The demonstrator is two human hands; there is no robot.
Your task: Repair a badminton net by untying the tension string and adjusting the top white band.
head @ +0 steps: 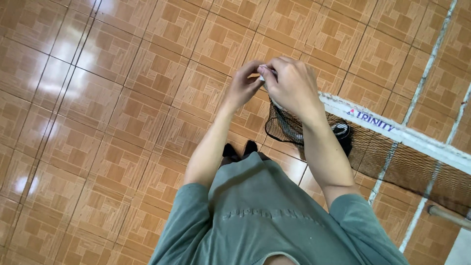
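I stand on a brown tiled floor, looking down over my grey-green shirt. Both hands are raised in front of me at the end of a black mesh net (392, 157) with a white top band (417, 140). My right hand (293, 86) is closed over the end of the white band. My left hand (244, 83) pinches the same end from the left, fingertips meeting the right hand. The part of the band between my fingers is mostly hidden. The net stretches away to the right, sagging below the band.
A wooden stick (449, 216) pokes in at the right edge near the floor. White painted lines (422, 83) run across the tiles on the right. My dark shoes (240, 149) show below my hands. Glossy tiles (88, 98) spread to the left.
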